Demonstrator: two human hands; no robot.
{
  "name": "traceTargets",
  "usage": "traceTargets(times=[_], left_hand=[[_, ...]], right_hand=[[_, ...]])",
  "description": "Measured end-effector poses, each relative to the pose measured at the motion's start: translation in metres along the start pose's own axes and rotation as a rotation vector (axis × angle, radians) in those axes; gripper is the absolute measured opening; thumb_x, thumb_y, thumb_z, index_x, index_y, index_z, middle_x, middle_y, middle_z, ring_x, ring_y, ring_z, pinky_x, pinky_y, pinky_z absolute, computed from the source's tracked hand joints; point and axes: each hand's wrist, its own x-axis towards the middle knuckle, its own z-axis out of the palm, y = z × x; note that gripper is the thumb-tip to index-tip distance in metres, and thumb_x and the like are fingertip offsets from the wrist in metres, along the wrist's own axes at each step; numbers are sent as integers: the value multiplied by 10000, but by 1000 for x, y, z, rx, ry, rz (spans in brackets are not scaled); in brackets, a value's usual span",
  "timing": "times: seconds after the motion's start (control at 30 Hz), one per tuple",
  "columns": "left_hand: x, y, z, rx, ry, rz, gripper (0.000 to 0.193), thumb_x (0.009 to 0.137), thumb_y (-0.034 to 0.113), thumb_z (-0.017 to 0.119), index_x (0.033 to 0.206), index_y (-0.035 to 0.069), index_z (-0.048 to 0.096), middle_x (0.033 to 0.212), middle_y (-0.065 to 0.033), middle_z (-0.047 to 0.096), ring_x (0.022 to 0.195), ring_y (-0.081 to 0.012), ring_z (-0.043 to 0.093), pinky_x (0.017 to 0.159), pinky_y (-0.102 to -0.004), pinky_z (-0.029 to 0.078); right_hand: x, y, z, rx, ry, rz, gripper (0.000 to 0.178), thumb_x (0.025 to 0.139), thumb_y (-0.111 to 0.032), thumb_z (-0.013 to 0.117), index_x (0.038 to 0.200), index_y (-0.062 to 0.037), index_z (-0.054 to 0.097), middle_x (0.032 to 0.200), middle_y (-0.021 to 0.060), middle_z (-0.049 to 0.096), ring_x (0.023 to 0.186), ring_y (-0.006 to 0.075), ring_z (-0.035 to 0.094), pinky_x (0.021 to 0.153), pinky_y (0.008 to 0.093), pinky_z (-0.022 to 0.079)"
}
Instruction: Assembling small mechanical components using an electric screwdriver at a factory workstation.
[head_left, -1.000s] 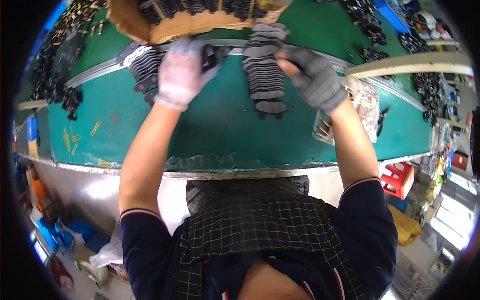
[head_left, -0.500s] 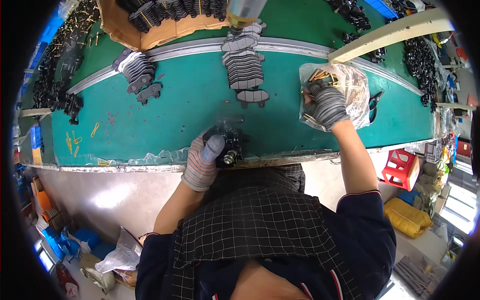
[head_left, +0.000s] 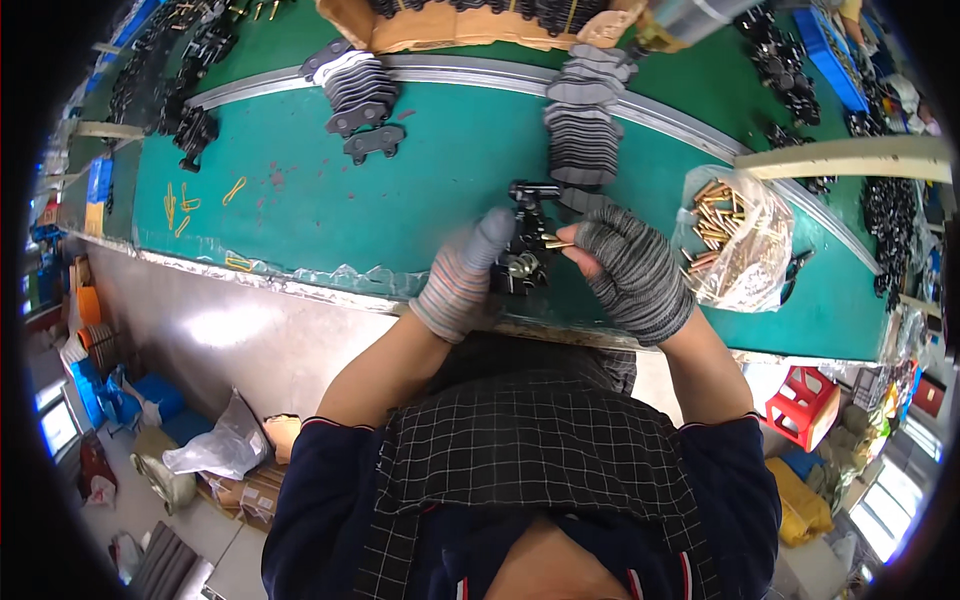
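A black brake caliper (head_left: pixel 527 230) is gripped in my left hand (head_left: pixel 462 278), which wears a striped grey-and-pink glove. It is held just above the front edge of the green bench. My right hand (head_left: pixel 640 275), in a dark grey glove with bare fingertips, pinches a small brass-coloured pin (head_left: pixel 556 243) against the caliper's right side. Whether the pin's tip sits in a hole cannot be seen. Beyond the caliper, a row of overlapping grey brake pads (head_left: pixel 583 145) runs away from me. To the right lies a clear plastic bag (head_left: pixel 762 265) with many brass-coloured pins (head_left: pixel 715 215).
Farther left stand more brake pads (head_left: pixel 360 90). Yellow rubber bands (head_left: pixel 185 205) lie at the bench's left. A metal rail (head_left: pixel 460 70) crosses the bench before a cardboard box (head_left: pixel 420 38). A cylindrical tool (head_left: pixel 690 20) hangs above. Black-handled pliers (head_left: pixel 793 275) lie beside the bag.
My right hand has left the bag of pins and come left to the caliper, carrying a pin. My left hand still holds the caliper. The whole view has shifted.
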Motion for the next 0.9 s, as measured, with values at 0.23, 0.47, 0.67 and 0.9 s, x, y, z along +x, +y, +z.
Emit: traceTargets(times=[0.23, 0.47, 0.67, 0.9], left_hand=[[7, -6, -26, 50, -25, 70, 763, 743, 625, 683, 1151, -3, 537, 994, -103, 625, 898, -185, 635, 715, -331, 554], [6, -2, -33, -226, -79, -67, 767, 787, 648, 611, 1187, -1, 535, 1013, -117, 648, 919, -198, 625, 818, -337, 517], [-3, 21, -1, -208, -18, -12, 762, 781, 670, 596, 1182, 24, 545, 973, -117, 649, 922, -201, 626, 818, -352, 521], [0, -2, -5, -294, 63, -123, 684, 781, 636, 626, 1164, 73, 562, 951, -93, 650, 859, -202, 642, 752, -344, 539]], right_hand=[[29, -9, 10, -32, -16, -98, 216, 777, -74, 683, 992, -87, 666, 920, 82, 651, 795, 263, 630, 654, 356, 524], [15, -8, 8, 87, 8, -27, 221, 754, -109, 723, 970, -129, 682, 843, 66, 664, 762, 262, 648, 636, 354, 533], [14, -20, 7, 130, -77, -135, 252, 730, -70, 757, 956, -100, 651, 813, 64, 674, 702, 240, 649, 618, 348, 519], [15, -21, 0, -41, -55, -275, 467, 730, -238, 782, 1118, -75, 581, 955, 101, 644, 782, 251, 627, 689, 372, 503]])
